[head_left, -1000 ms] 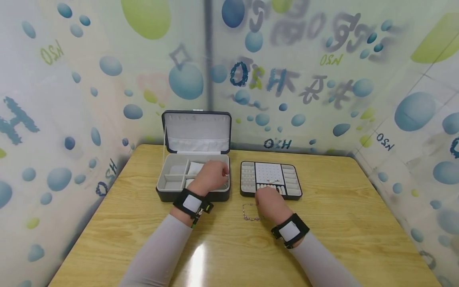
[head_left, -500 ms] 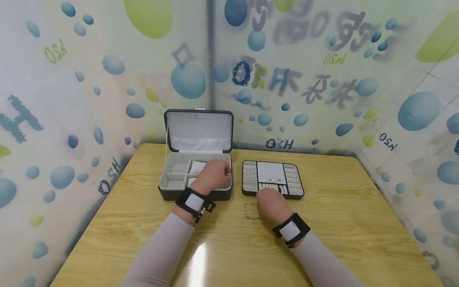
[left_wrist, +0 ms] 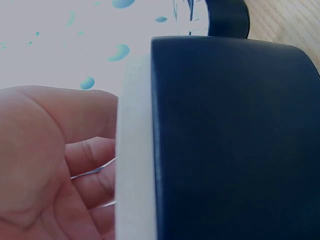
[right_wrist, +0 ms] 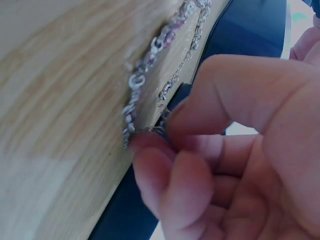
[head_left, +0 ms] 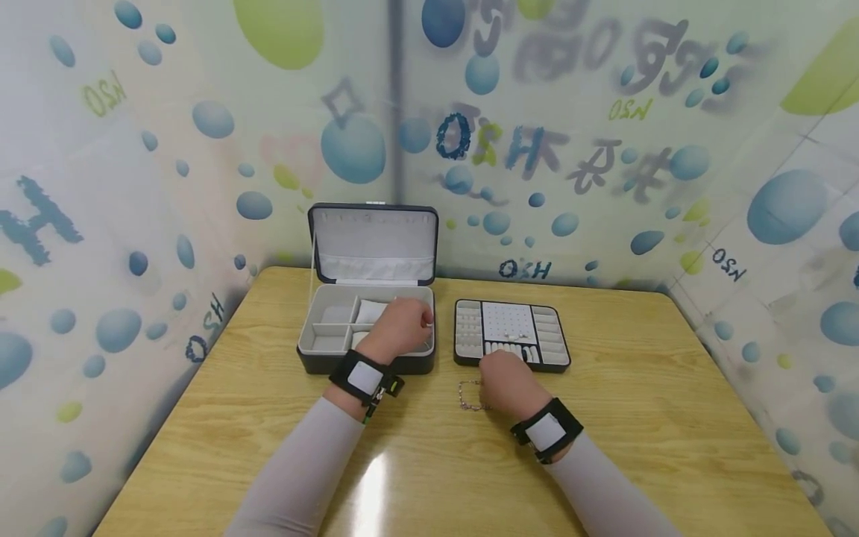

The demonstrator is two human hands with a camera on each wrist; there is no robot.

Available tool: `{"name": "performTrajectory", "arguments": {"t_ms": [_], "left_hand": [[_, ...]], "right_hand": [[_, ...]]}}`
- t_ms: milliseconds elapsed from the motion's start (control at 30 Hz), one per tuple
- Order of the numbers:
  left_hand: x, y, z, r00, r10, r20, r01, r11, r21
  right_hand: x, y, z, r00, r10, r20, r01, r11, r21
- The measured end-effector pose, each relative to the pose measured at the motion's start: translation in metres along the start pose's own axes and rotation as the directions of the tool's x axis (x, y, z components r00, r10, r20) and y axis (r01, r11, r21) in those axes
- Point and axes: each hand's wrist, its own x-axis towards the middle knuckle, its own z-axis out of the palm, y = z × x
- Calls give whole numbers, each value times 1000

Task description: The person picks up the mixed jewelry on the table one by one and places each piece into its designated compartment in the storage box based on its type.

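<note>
**Fingers on the chain, box hand at rest**

Bubble-printed panels close in a yellow wooden table (head_left: 604, 447) on three sides. On it, toward twelve o'clock from the person, stands a dark jewellery box (head_left: 365, 328) with its lid (head_left: 373, 242) upright, and just at its three o'clock lies a flat insert tray (head_left: 511, 335) of small compartments.

The right hand (head_left: 506, 382) sits at the tray's six o'clock edge, on the table. The right wrist view shows its thumb and fingertips (right_wrist: 150, 150) pressed together on one end of a thin bracelet chain (right_wrist: 145, 80), which lies looped on the wood, trailing off toward nine o'clock of the hand in the head view (head_left: 467, 395). The chain looks flat on the table rather than lifted.

The left hand (head_left: 400, 326) is inside the box's right-hand compartment, fingers curled. In the left wrist view its fingers (left_wrist: 85, 155) lie against the pale lining of the box wall, with a thin bright line across them; whether that is something held cannot be told.

Over the last second very little has shifted: both hands keep their places and the chain lies at the same spot. The likeliest reading is that the right hand is settling its pinch on the chain, with the lift not yet begun.
</note>
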Motion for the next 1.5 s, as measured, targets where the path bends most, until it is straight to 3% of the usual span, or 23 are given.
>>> {"name": "performTrajectory", "arguments": {"t_ms": [600, 1067, 1500], "left_hand": [[-5, -1, 2, 1000, 13, -26, -12, 1000, 18], [-6, -1, 2, 1000, -9, -12, 9, 1000, 5], [-4, -3, 2, 1000, 0, 8, 0, 1000, 14]], "right_hand": [[0, -8, 2, 998, -34, -61, 38, 997, 62], [-4, -13, 2, 981, -14, -195, 6, 999, -39], [-1, -11, -1, 987, -2, -161, -2, 1000, -25]]}}
